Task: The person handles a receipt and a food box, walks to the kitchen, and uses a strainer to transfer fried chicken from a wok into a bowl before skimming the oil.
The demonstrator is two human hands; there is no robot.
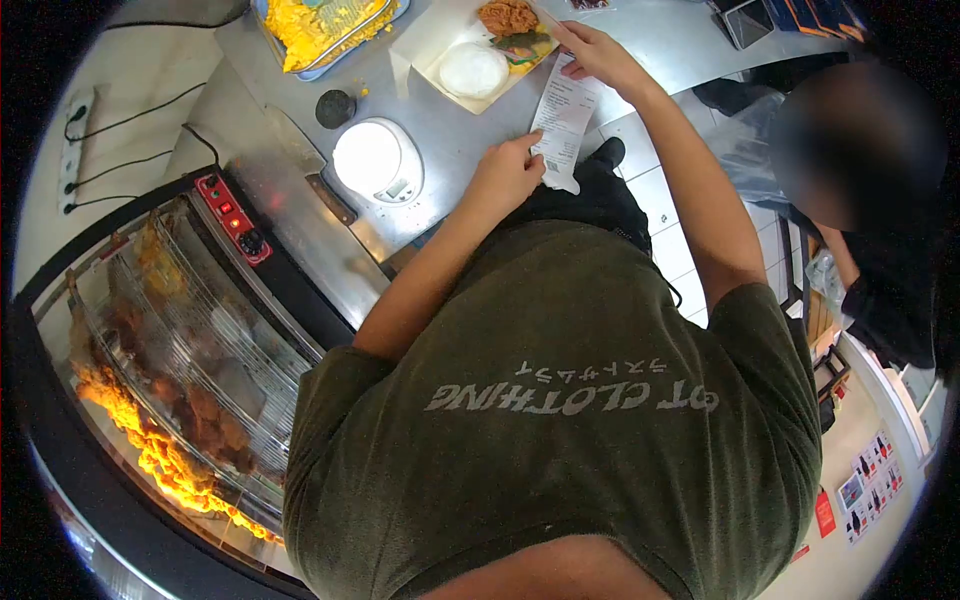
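Nearest the cam sat our dark green tee [560,450], w/ both arms reaching past it toward the steel counter [443,140]. We had the receipt [563,112] btwn our hands: R hand [598,58] pinched its far end, L hand [512,172] pinched its L edge lower down, fingers narrow on the paper both times. R index sat right by a corner of the open meal box [422,38]; touching or just beside, we couldn't tell. Box was on the counter beyond the slip, w/ white rice [474,71], fried chicken [508,17] & some greens in it. Our read: step in hand was prob. checking slip vs. box, tho the print was too small for us. Next move, we judged, called for a flat, steady slip & R fingers kept off the box rim. Re edges: slip's lower end hung past the counter edge, above our dark trousers, so no support there. L side was tighter: scale [378,160] near, dark round item [336,108] just beyond, brown handle [332,199] beside, hot cabinet [180,350] further L. Best open room was bare metal btwn scale & box, plus more R of the box. Co-worker [860,200] was off R, apart from our hands.
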